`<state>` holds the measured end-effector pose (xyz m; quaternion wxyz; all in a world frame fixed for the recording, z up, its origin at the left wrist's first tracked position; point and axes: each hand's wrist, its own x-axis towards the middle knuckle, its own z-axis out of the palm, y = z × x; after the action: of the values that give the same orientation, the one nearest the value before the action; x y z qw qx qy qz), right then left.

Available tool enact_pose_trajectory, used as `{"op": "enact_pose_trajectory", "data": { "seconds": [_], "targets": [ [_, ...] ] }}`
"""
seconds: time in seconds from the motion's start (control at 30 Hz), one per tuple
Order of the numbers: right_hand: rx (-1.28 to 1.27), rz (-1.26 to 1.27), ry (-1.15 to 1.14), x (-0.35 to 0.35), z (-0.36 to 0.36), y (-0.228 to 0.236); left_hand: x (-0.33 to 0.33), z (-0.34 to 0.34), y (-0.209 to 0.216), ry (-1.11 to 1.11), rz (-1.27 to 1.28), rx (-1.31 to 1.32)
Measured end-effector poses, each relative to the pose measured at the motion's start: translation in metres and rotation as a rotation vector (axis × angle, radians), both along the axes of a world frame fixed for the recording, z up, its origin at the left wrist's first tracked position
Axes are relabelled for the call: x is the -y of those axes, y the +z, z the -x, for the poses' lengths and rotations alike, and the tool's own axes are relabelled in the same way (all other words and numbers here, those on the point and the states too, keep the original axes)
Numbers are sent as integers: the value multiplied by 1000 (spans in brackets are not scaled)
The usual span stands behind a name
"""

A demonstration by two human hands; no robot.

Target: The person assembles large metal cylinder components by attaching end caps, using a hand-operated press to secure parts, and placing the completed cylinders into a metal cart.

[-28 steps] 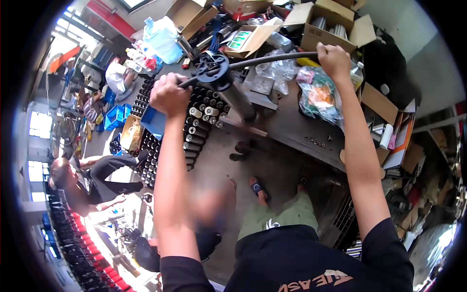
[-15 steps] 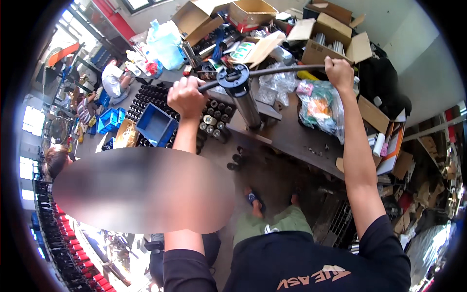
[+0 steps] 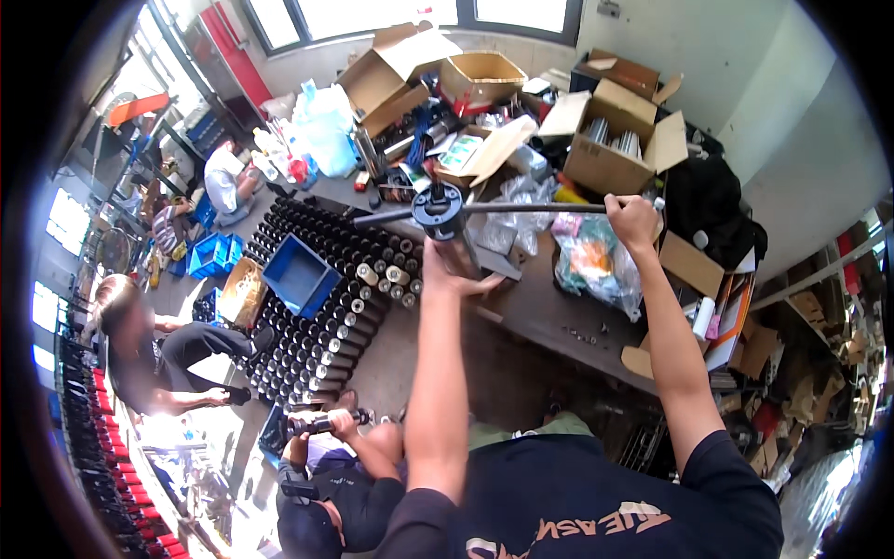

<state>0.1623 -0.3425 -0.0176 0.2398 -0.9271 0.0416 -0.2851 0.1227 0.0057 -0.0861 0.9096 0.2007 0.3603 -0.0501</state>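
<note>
A long dark bar (image 3: 535,208) lies across the top of an upright metal cylinder (image 3: 458,250) with a dark round flange (image 3: 437,207). My right hand (image 3: 634,222) is closed round the bar's right end. The bar's left end sticks out past the flange with no hand on it. Below the flange, my left hand (image 3: 447,274) grips the cylinder's side, its thumb spread toward the bench; the cylinder partly hides the other fingers. The cylinder stands at the left edge of the dark workbench (image 3: 540,312).
Plastic bags of parts (image 3: 596,265), an open carton (image 3: 610,158) and small loose pieces lie on the bench. Rows of black cylinders (image 3: 326,349) and a blue crate (image 3: 300,272) stand on the floor at left. Nearby sit a co-worker holding a dark tube (image 3: 312,426) and another person (image 3: 140,354).
My left hand has left the bar's left end and moved down onto the cylinder. The bar has turned, its right end coming nearer with my right hand still on it. The view has shifted.
</note>
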Motion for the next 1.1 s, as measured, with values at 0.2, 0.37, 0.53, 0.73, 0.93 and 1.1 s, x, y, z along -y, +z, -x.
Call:
{"op": "enact_pose_trajectory", "data": {
  "seconds": [0.2, 0.37, 0.53, 0.73, 0.93, 1.1],
  "targets": [
    [10, 196, -78, 189, -21, -74, 18, 8, 13, 232, 473, 146],
    [-556, 52, 101, 202, 165, -230, 56, 148, 60, -99, 472, 504],
    [-930, -642, -92, 64, 270, -264, 90, 158, 94, -196, 53, 836],
    [-893, -513, -159, 38, 242, -304, 115, 133, 103, -228, 191, 1102],
    [-958, -699, -163, 2, 226, -312, 105, 147, 110, -226, 47, 872],
    [-1234, -1212, -22, -5, 226, -351, 98, 165, 105, -209, 86, 808]
  ]
}}
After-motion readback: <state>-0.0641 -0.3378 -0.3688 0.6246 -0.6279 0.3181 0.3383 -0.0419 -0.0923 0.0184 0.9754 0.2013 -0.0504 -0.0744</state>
